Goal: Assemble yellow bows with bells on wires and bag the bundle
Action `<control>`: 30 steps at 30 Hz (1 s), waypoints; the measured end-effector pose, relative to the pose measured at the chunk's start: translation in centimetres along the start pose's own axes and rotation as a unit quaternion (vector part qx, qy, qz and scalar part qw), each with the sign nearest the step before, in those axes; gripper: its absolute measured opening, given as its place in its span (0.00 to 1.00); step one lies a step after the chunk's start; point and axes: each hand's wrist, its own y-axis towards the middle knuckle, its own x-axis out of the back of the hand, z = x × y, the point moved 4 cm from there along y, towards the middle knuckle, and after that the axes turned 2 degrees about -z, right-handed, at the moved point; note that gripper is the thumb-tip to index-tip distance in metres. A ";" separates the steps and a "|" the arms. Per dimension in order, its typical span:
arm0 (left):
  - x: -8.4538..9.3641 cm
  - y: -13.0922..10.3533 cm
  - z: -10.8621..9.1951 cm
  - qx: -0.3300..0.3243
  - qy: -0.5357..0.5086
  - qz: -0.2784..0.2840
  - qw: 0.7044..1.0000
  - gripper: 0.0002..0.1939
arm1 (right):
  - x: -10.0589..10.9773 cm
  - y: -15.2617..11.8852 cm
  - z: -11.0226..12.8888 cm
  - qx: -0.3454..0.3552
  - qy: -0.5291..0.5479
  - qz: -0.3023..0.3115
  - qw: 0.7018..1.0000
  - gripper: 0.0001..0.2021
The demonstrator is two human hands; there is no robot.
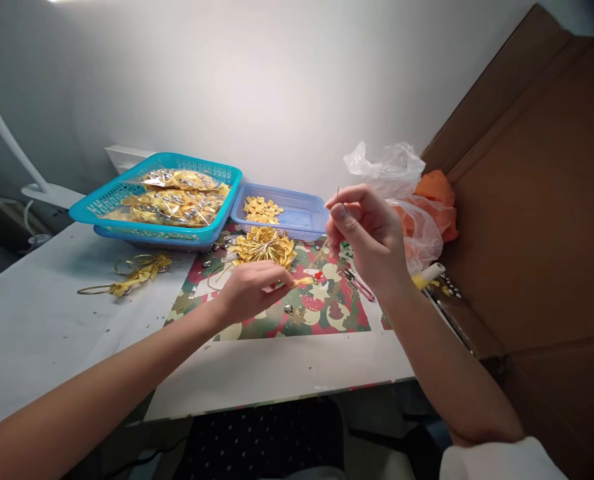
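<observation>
My left hand (254, 287) is closed in a pinch around a small yellow ribbon bow (304, 282), low over the patterned sheet (297, 327). Raised to the right, my right hand (367, 233) pinches a thin needle (337, 191) between thumb and forefinger, its tip pointing up. Whether thread runs from the needle is too fine to tell. Just behind my left hand lies a bundle of gold bows and cords (264, 247). A silver jingle bell (289, 309) rests in front of the bow, and pink-handled snips (361, 287) lie beneath my right hand.
A turquoise basket (237, 177) holds bagged gold bows and bells. Beside it, a blue basket (301, 217) contains loose yellow bows. Corded bows (139, 275) lie left on the table. Plastic bags (417, 213) and a cardboard wall (537, 200) bound the right; a lamp stands left.
</observation>
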 end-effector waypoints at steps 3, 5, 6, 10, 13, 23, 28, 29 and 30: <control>0.2 0.6 0.3 -0.007 0.031 0.010 0.999 0.06 | 0.2 0.0 0.4 0.007 -0.007 -0.010 1.000 0.13; 0.5 0.8 0.4 -0.009 0.042 0.012 0.999 0.07 | 0.4 0.0 0.8 0.018 -0.003 -0.012 1.000 0.13; 0.6 0.9 0.4 -0.009 0.046 0.014 0.999 0.07 | 0.5 0.0 1.0 0.023 -0.001 -0.011 1.000 0.13; 1.0 0.9 0.7 0.015 0.067 0.016 0.997 0.08 | 0.6 0.4 1.1 0.021 -0.015 -0.002 1.000 0.13; 1.0 0.6 1.2 0.047 0.041 0.038 0.997 0.07 | 0.6 1.2 0.7 0.010 -0.024 -0.002 1.000 0.11; 0.5 -0.2 2.8 0.156 0.032 0.125 0.979 0.06 | 2.4 5.6 1.2 0.069 0.063 -0.099 0.991 0.10; -0.8 -2.3 3.1 0.167 0.046 0.191 0.966 0.05 | 3.8 7.8 2.7 0.099 0.091 -0.146 0.980 0.07; -0.9 -2.8 3.0 0.169 0.050 0.200 0.964 0.06 | 4.4 8.2 3.1 0.105 0.105 -0.165 0.975 0.07; -0.9 -3.2 3.0 0.171 0.054 0.204 0.962 0.06 | 5.2 8.6 3.6 0.111 0.124 -0.183 0.969 0.08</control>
